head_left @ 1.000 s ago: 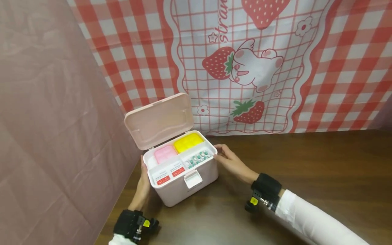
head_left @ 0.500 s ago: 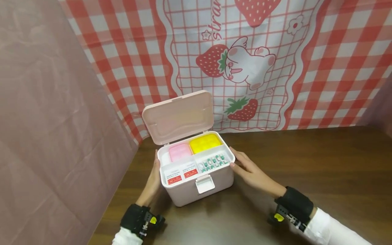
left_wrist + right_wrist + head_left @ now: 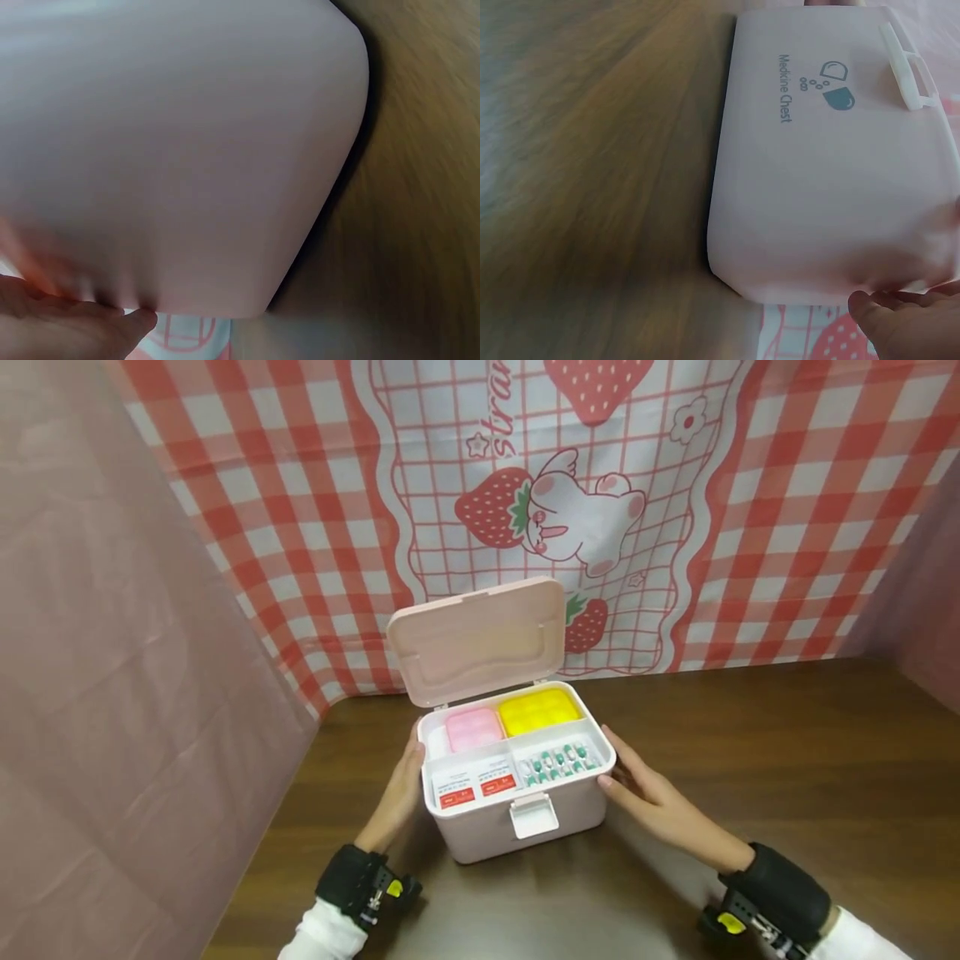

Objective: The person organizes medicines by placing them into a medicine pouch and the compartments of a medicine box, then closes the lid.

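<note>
Chest (image 3: 517,814), pink, lid (image 3: 476,639) standing open, sits on the surface (image 3: 750,760) near its far left corner, clamped between your two hands. Your left hand (image 3: 397,797) lies flat against the chest's side at 9 o'clock, fingers straight and together, tips up at the rim. Your right hand (image 3: 652,793) does the same at 3 o'clock, fingers extended along the wall just under the rim. Neither hand curls around anything; both press with open palms.

The step in hand looks like sliding or squaring the chest on the surface. To do it well, I'd judge you should keep equal pressure from both sides and low on the walls, so the chest glides instead of tipping toward the upright lid at 12 o'clock. Keep your fingertips off the tray (image 3: 517,756) on top; its compartments hold a pink case (image 3: 472,729), a yellow case (image 3: 538,710), blister packs (image 3: 558,762) and two cartons (image 3: 476,781), all loose enough to jostle. The latch (image 3: 534,816) hangs at 6 o'clock, facing you, between your wrists.

From the right wrist view the chest's front (image 3: 832,150) fills the frame, with your fingertip (image 3: 885,319) at its lower edge; the left wrist view shows only its wall (image 3: 172,150), close and blurred.
</note>
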`<action>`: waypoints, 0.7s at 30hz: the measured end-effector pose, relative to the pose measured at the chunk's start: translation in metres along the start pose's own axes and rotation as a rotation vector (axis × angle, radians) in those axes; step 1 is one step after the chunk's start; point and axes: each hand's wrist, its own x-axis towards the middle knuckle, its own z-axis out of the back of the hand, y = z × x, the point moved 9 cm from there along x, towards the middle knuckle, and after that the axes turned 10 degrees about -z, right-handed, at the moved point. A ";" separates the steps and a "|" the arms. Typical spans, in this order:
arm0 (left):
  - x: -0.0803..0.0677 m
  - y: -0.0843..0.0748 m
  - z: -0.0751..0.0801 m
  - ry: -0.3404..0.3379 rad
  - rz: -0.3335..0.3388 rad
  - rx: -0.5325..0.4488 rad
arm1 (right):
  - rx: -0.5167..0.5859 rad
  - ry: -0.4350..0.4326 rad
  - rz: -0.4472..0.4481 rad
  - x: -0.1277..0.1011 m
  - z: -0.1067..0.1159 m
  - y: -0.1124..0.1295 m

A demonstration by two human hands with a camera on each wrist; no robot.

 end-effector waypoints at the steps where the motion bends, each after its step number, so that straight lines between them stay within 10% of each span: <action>1: 0.002 -0.001 -0.003 0.010 -0.014 0.014 | 0.003 -0.005 -0.009 -0.003 0.003 -0.002; 10: 0.019 -0.008 -0.039 0.108 -0.112 0.031 | -0.054 -0.098 -0.041 -0.028 0.025 -0.015; 21: 0.028 -0.023 -0.075 0.207 -0.024 -0.022 | -0.050 -0.202 0.041 -0.061 0.046 -0.014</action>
